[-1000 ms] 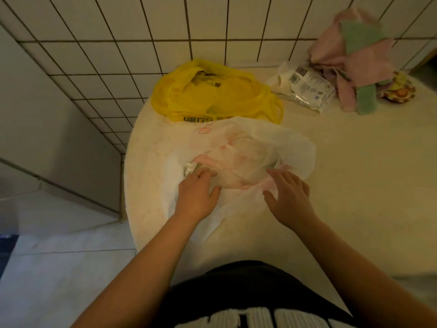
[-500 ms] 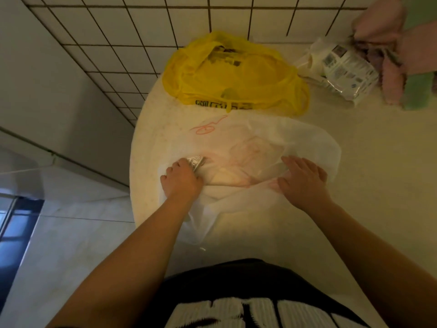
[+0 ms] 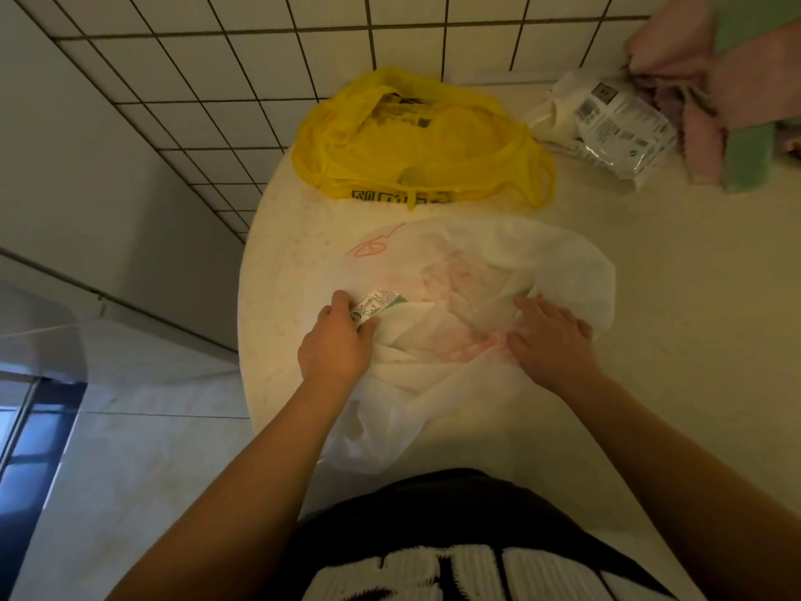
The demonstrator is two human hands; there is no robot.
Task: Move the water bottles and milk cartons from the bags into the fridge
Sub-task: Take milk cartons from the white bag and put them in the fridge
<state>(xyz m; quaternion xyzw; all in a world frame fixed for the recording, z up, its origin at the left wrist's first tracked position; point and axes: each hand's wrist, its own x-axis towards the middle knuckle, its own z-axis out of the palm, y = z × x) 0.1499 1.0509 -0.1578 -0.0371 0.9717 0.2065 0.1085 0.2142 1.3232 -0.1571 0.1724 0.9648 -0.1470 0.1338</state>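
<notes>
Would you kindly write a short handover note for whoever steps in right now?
Left hand grips the end of a carton poking from the white bag.
Right hand lies flat on that bag, pressing it down.
The yellow bag sits behind, by the tiled wall, contents unclear.
Done: nothing confirmed; fridge out of view.
Left: pull the carton free, empty both bags, load the fridge.

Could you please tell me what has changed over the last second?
The left hand closed round the white-and-green printed carton and drew it partly out of the translucent white plastic bag, leftward. The right hand stays flat on that bag; the yellow plastic bag lies unmoved behind.
</notes>
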